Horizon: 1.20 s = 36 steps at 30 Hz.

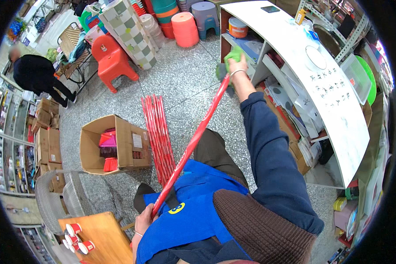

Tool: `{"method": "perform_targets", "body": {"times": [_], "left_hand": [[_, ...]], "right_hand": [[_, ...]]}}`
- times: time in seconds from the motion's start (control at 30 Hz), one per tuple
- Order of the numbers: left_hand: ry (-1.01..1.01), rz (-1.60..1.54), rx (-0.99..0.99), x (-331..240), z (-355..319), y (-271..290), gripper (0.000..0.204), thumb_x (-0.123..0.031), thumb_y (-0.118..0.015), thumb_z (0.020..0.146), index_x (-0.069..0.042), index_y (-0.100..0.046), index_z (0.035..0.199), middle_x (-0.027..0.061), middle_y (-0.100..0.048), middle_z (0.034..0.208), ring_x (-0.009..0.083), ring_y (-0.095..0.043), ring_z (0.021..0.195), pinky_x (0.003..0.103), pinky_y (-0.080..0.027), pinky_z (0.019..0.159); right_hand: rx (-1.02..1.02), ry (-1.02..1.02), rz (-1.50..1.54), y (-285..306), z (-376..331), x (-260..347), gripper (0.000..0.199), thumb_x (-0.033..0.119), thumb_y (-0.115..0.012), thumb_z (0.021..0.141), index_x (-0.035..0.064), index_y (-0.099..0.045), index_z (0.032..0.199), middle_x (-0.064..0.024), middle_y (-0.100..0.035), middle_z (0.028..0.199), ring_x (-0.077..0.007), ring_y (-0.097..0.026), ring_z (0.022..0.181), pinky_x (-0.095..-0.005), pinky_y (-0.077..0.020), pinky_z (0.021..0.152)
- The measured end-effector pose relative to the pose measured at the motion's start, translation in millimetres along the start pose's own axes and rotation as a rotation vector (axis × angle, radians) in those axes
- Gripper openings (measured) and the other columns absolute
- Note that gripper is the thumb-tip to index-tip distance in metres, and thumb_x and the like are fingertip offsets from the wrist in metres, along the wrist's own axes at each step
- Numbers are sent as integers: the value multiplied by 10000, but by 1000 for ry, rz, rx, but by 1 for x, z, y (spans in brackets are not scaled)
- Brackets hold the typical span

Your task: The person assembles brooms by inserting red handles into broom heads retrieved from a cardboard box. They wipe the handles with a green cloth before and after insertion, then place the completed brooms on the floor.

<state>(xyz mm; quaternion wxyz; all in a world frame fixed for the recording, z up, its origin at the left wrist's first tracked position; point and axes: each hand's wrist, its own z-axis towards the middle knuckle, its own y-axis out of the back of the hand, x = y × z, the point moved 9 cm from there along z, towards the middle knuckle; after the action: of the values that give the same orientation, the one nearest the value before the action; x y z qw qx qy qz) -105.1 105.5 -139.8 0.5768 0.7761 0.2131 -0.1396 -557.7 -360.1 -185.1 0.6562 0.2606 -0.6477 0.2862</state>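
A long red pole with pale markings slants across my lap, its far end up toward the counter. My left hand is closed round its near end, close to my blue apron. My right hand, arm stretched forward, is closed on a bunched green cloth beside the pole's far end. A dark grey piece shows there too; whether it belongs to the cloth or the pole I cannot tell. Several similar red poles lie side by side on the floor, left of the held one.
An open carton holds pink and red broom heads. A white-topped counter curves along the right. Ahead stand a red chair and stools. A wooden table bears paper cups. Another person stands far left.
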Motion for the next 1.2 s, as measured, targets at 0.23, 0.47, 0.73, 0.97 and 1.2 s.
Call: {"method": "perform_targets", "body": {"times": [0.23, 0.47, 0.73, 0.97, 1.2], "left_hand": [[-27, -211, 24, 21, -15, 15, 301, -114, -627, 756, -95, -551, 1046, 173, -604, 729, 331, -633, 702, 373, -489, 613], [-104, -243, 37, -14, 62, 5, 346, -116, -636, 765, -57, -525, 1087, 164, -592, 763, 261, -618, 685, 331, -474, 633], [-193, -650, 298, -44, 84, -42, 336, -126, -651, 796, -43, -514, 1091, 36, -570, 850, 119, -532, 804, 271, -441, 741], [70, -1043, 618, -19, 60, -60, 300, -123, -646, 791, -62, -521, 1056, -42, -488, 692, 49, -447, 552, 198, -354, 493], [120, -938, 658, -8, 54, -66, 263, -117, -623, 816, -80, -529, 1059, -45, -471, 673, 48, -442, 544, 196, -344, 480]], "right_hand": [[232, -525, 743, 61, 67, -49, 229, 202, -548, 842, 15, -632, 943, -81, -660, 911, -240, -632, 791, -323, -505, 763], [451, -527, 841, -5, 8, -25, 318, 315, -489, 899, 74, -598, 1074, -88, -639, 1004, -237, -615, 832, -357, -497, 759], [349, -372, 1237, -33, 30, 73, 356, 374, -420, 942, 64, -572, 1028, -106, -636, 911, -280, -609, 787, -400, -502, 738], [487, -220, 1410, -17, 22, 133, 445, 373, -370, 959, 15, -541, 1159, -108, -591, 1123, -269, -553, 1032, -422, -438, 913], [430, -260, 1223, -17, 29, 132, 346, 351, -501, 914, 48, -587, 1056, -89, -622, 1031, -244, -580, 931, -379, -449, 874]]}}
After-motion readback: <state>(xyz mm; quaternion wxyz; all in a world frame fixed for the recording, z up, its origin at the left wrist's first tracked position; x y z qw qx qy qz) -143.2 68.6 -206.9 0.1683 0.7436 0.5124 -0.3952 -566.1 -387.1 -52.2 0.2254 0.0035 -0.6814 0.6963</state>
